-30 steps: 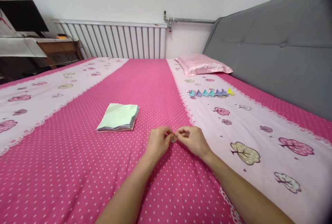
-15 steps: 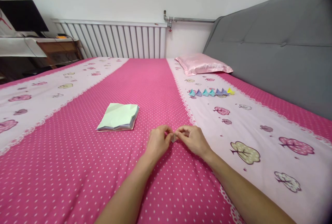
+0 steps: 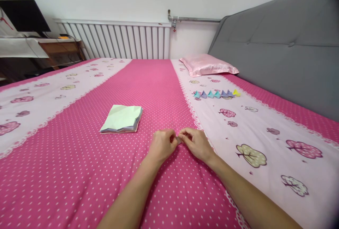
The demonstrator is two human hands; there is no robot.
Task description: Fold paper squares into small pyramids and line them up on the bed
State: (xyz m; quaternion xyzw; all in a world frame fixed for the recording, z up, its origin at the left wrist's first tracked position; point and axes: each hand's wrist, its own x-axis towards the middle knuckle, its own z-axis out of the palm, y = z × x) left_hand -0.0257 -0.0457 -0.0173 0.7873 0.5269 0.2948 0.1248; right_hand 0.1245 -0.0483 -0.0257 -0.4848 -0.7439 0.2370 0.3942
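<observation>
My left hand and my right hand meet above the pink dotted bedsheet, fingers pinched. Between the fingertips is a small piece of folded paper, pale greyish and mostly hidden by the fingers. To the left of my hands lies a stack of square paper sheets, pale green on top with other colours showing at the edges. Beyond my right hand, a row of small folded paper shapes in teal, purple and yellow stands on the light printed strip of the sheet.
A pink satin pillow lies at the far right by the grey padded headboard. A white radiator runs along the far wall. At the far left stands a desk with a black monitor.
Both hands keep their pinch on the small paper. My left hand has rolled slightly and its fingers are curled in more; the stack and the paper row stay in place.
</observation>
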